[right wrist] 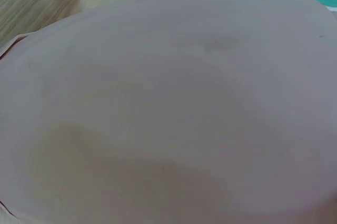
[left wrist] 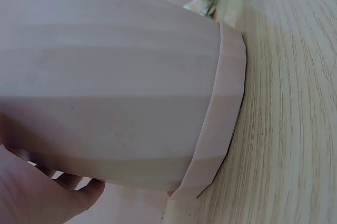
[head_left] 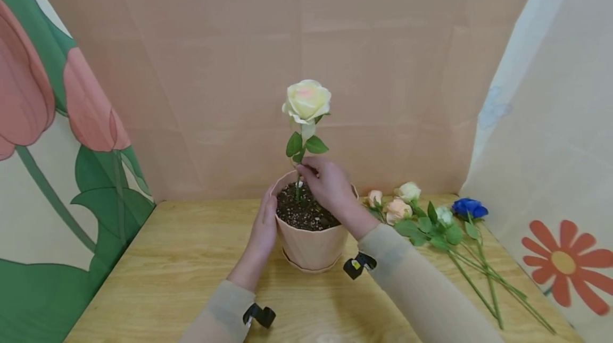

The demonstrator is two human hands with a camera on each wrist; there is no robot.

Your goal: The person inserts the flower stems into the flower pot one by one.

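Note:
A cream-white rose [head_left: 307, 101] with green leaves stands upright in dark soil [head_left: 306, 210] inside a pale pink flowerpot [head_left: 313, 247]. With thumb and fingers, my right hand [head_left: 330, 186] pinches its stem just above the soil. My left hand [head_left: 264, 223] rests along the left side of the pot, touching its wall. In the left wrist view the pot [left wrist: 105, 77] and its saucer [left wrist: 221, 113] fill most of the picture, with the left fingers [left wrist: 87, 195] at the lower left. The right wrist view shows mainly the pot wall [right wrist: 168, 92].
Several cut flowers lie on the wooden table [head_left: 191, 258] right of the pot, including a blue rose [head_left: 470, 208], a peach rose [head_left: 398, 210] and a white rose [head_left: 408, 191]. Their stems point toward the front right. A pinkish backdrop [head_left: 230, 66] hangs behind the table.

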